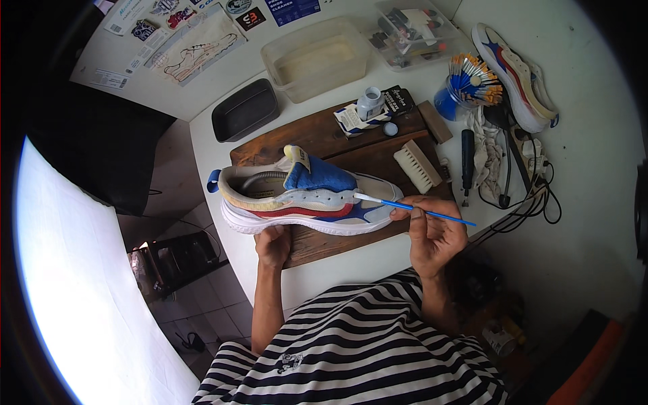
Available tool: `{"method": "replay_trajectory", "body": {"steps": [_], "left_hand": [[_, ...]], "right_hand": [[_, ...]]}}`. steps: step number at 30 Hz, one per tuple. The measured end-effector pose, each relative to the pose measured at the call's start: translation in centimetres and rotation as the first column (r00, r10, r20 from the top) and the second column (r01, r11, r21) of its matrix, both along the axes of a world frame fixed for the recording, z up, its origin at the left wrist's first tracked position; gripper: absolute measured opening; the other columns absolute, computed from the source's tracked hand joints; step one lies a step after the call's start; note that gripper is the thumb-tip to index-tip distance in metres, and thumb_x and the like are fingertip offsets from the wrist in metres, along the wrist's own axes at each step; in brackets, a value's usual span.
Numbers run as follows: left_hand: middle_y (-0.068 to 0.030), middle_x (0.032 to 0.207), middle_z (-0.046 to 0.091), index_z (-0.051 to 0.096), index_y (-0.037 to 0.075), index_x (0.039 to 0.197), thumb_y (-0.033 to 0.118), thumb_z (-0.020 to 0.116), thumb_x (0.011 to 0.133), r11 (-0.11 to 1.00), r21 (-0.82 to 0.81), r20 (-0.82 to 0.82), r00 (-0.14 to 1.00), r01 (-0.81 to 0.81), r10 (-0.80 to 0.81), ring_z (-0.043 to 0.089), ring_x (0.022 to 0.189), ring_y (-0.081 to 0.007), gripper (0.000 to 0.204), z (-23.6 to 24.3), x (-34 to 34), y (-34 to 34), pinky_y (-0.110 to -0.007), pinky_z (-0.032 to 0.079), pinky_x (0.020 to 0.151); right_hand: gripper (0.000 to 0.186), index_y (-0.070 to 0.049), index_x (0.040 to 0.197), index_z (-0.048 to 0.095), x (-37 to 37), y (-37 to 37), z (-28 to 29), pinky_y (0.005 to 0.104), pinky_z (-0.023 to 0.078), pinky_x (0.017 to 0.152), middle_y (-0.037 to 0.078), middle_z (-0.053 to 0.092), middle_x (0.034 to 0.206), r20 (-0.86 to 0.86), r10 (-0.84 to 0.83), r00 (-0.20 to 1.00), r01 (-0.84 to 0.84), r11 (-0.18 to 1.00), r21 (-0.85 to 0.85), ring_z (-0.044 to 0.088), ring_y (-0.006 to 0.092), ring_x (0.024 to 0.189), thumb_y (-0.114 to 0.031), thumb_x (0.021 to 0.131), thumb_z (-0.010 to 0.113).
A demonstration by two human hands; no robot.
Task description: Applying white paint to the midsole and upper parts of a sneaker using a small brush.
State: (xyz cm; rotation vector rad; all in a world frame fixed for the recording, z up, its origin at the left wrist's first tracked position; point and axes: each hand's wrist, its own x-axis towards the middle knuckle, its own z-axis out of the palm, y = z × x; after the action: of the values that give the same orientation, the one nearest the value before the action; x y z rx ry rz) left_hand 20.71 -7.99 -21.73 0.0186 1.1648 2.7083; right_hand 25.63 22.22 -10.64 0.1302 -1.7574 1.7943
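Note:
A white, blue and red sneaker (317,210) lies over the dark wooden board, its toe to the right and its blue tongue raised. Inside the collar sits a coiled metal shoe tree (264,177). My left hand (273,246) is closed at the sole near the heel, with its fingertips hidden under the shoe. Between the fingers of my right hand (432,233) is a thin blue paintbrush (418,210). The white-tipped bristles meet the upper by the front lace holes. Beyond the shoe stands a small open paint bottle (370,103), with its cap (390,128) beside it.
A wooden brush (417,166) rests on the board (310,248). Along the back are a black tray (244,110), a clear tub (314,61) and a box of supplies (413,34). At right stand a jar of paintbrushes (466,91), another sneaker (516,77), a rotary tool (467,162) and cables (540,202).

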Motion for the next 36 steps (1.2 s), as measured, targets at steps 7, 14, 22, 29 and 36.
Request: {"method": "replay_trajectory", "body": {"steps": [7,14,22,29,36], "left_hand": [[-0.0156,0.136,0.06,0.049,-0.003,0.14,0.006,0.057,0.075,1.0,0.012,0.002,1.0,-0.007,0.007,0.054,0.132,-0.0311,0.066,0.5,-0.1,0.3,-0.046,0.037,0.119],[-0.0135,0.128,0.063,0.052,-0.003,0.135,0.002,0.055,0.076,1.0,0.022,0.004,1.0,-0.014,0.014,0.058,0.125,-0.0274,0.059,1.0,0.0,0.5,-0.044,0.041,0.115],[-0.015,0.132,0.062,0.052,-0.004,0.135,0.002,0.055,0.076,0.999,0.044,-0.002,1.0,-0.014,0.014,0.056,0.129,-0.0293,0.06,0.8,-0.1,0.5,-0.045,0.04,0.116],[-0.0155,0.136,0.06,0.05,-0.003,0.14,0.006,0.057,0.075,1.0,0.016,-0.021,1.0,0.002,-0.001,0.054,0.132,-0.0307,0.065,0.4,-0.2,0.2,-0.046,0.036,0.119],[-0.0153,0.134,0.061,0.051,-0.004,0.136,0.003,0.056,0.075,0.998,0.06,-0.035,0.999,0.023,-0.021,0.055,0.131,-0.0295,0.061,-0.4,-0.1,-0.4,-0.044,0.038,0.118]], "right_hand": [[0.013,0.007,0.11,0.058,-0.2,-1.0,0.7,0.0338,0.062,0.08,0.021,0.071,0.098,-0.016,0.026,1.0,-0.026,0.999,-0.032,0.073,0.0206,0.083,0.01,0.097,0.059],[0.015,0.007,0.112,0.058,0.1,-0.1,0.2,0.0342,0.062,0.08,0.021,0.071,0.099,-0.01,-0.014,1.0,0.014,1.0,0.015,0.073,0.0204,0.082,0.009,0.097,0.06],[0.015,0.007,0.112,0.057,-0.2,-0.4,-0.3,0.0335,0.062,0.079,0.02,0.071,0.096,-0.006,0.003,1.0,-0.003,1.0,-0.028,0.073,0.0201,0.081,0.007,0.098,0.06],[0.015,0.007,0.113,0.057,-0.4,-0.2,0.2,0.0328,0.063,0.077,0.021,0.071,0.098,-0.038,0.006,0.999,-0.008,0.998,-0.056,0.073,0.0203,0.081,0.005,0.098,0.062],[0.013,0.005,0.115,0.053,-0.9,-0.2,-0.2,0.0358,0.062,0.073,0.024,0.07,0.094,-0.029,0.033,0.999,-0.033,0.999,0.001,0.072,0.0227,0.076,0.002,0.102,0.055]]}}
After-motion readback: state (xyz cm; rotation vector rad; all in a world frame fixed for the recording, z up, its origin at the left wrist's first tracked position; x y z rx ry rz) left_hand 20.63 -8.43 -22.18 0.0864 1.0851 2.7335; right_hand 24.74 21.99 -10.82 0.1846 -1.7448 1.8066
